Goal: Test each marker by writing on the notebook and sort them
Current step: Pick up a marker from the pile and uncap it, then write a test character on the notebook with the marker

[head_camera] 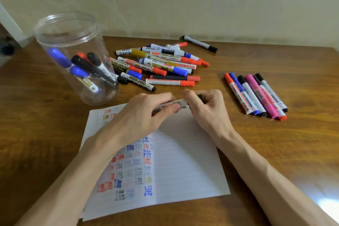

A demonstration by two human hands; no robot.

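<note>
Task looks partly done. The notebook's (pixel 183 161) left page is full of test marks, a few markers sit in the jar (pixel 55 29), and approx. six lie in a row (pixel 256 95) at right. The big pile (pixel 157 64) is prob. still untested. The left hand (pixel 143 115) is curled tight round the marker (pixel 172 105) barrel, and the right hand (pixel 207 108) pinches its black cap end. The marker is held just above the notebook's top edge. Can't tell if the cap is going on or off.

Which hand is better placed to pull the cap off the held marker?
Likely the right hand: its fingers curl round the dark cap end of the marker, while the left hand grips the barrel.
</note>
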